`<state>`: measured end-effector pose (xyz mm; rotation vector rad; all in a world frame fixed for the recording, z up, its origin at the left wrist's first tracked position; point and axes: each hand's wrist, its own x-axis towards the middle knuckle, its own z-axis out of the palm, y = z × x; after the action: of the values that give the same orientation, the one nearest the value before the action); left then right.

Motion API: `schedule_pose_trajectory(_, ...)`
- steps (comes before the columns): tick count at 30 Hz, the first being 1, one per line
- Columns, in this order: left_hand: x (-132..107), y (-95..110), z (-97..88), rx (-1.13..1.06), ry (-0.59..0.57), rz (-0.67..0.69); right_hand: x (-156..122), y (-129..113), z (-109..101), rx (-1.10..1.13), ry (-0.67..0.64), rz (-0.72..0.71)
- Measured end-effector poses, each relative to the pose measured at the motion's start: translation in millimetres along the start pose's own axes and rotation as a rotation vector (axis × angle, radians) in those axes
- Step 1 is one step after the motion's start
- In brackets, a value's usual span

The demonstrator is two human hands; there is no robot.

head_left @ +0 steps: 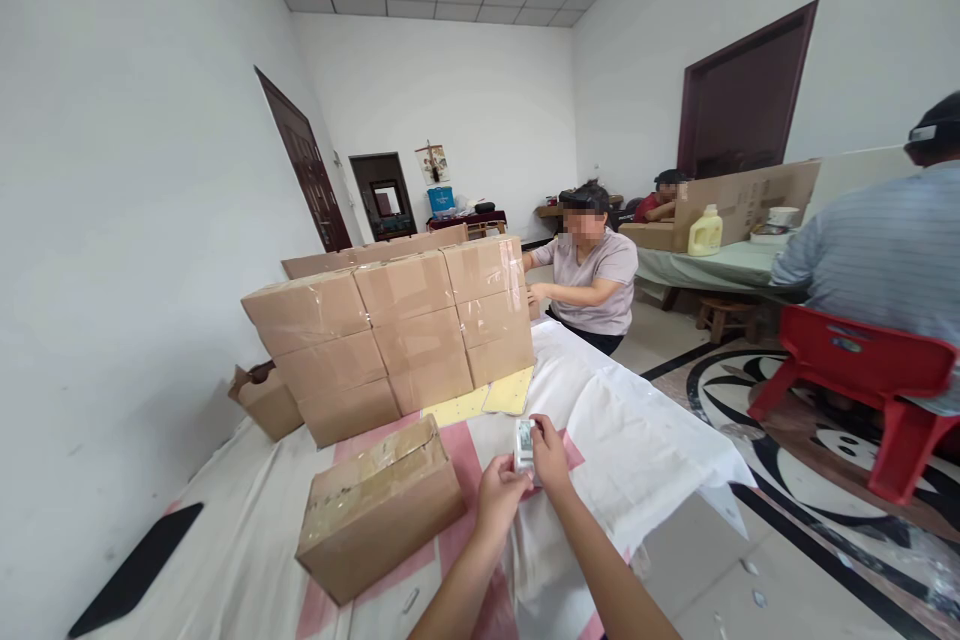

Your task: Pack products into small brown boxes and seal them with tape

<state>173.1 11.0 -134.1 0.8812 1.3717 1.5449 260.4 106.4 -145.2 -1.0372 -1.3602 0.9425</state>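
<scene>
Both my hands meet over the cloth-covered table (637, 440) and hold one small white packet (524, 442) between them. My left hand (498, 498) pinches it from below and my right hand (550, 456) grips its right side. A taped cardboard box (379, 507) lies on the table just left of my hands. Two pale yellow sheets (487, 398) lie flat beyond the packet, at the foot of a stack of taped cardboard boxes (397, 325).
A person in a light shirt (592, 270) sits past the stack with a hand on it. Two more people sit at a green-covered table (712, 265) on the right, one on a red chair (862, 370). An open box (262, 398) and a black flat object (135, 570) lie at the left.
</scene>
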Motion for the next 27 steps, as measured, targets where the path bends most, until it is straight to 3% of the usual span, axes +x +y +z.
schedule_pose_trajectory(8, 3.8, -9.5, -1.5, 0.008, -0.022, 0.024, -1.2, -3.1, 0.0, -0.001, 0.012, 0.002)
schedule_pose_trajectory(27, 8.5, -7.4, -2.7, 0.012, -0.067, 0.026, -1.2, 0.5, 1.6, 0.023, 0.015, -0.006)
